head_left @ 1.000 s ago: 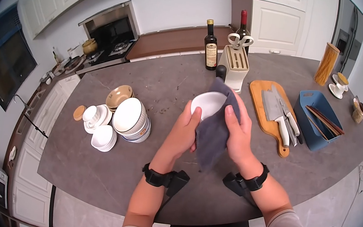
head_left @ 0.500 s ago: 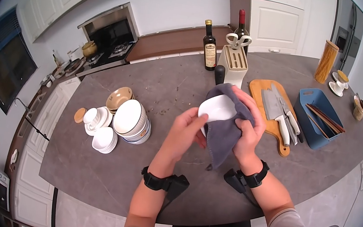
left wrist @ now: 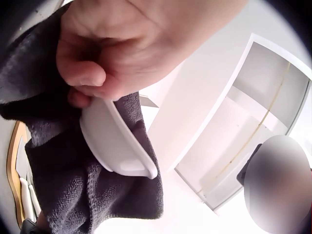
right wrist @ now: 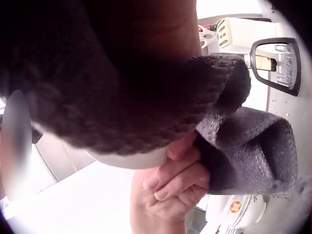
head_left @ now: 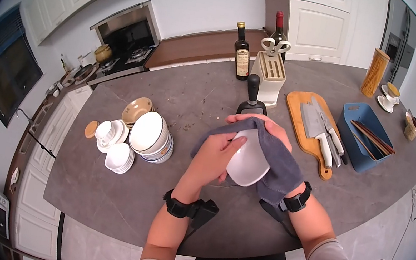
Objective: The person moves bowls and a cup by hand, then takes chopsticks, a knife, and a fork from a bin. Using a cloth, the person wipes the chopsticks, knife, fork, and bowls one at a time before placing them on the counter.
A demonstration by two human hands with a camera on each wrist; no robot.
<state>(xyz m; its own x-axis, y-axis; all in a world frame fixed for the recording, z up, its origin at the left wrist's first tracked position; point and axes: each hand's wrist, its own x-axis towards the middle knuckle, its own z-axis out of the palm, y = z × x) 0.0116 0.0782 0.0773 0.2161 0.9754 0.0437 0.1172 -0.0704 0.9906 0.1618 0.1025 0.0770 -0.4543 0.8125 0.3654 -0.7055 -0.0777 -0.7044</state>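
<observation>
A small white bowl (head_left: pixel 249 160) is held up over the counter, tilted with its inside facing the person. My left hand (head_left: pixel 210 158) pinches its rim, thumb inside and fingers behind. In the left wrist view the bowl (left wrist: pixel 114 141) shows from the side against the dark grey cloth (left wrist: pixel 78 190). My right hand (head_left: pixel 271 131) holds the cloth (head_left: pixel 285 167) around the bowl's far and right sides; the cloth covers much of its palm. In the right wrist view the cloth (right wrist: pixel 146 117) hides most of that hand, and the left fingers (right wrist: pixel 170 183) show at the bowl's edge.
Stacked bowls (head_left: pixel 151 135), small white dishes (head_left: pixel 119 158) and a cup with saucers stand left. A black-handled tool (head_left: pixel 252 96), knife block (head_left: pixel 268 80) and bottles are behind the hands. Right lie a cutting board (head_left: pixel 300 116) with knives and a blue bin (head_left: pixel 360 162) with chopsticks.
The bowl has turned and come lower, its inside now toward the person. The cloth has spread from between the hands to wrap around the bowl and over the right palm.
</observation>
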